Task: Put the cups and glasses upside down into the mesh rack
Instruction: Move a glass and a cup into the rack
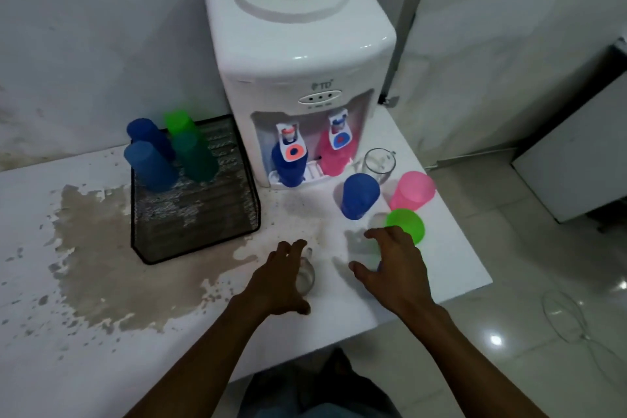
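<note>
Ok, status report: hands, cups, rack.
Left hand around a clear glass on the counter; right hand open beside green cup. Four cups inverted in mesh rack. Path to rack clear.

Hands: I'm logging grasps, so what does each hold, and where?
The left hand wraps the side of a clear glass. The right hand holds nothing, spread above another glass.

Left hand (283, 276) fingers curled downward, right hand (393, 265) spread, palm down
</note>
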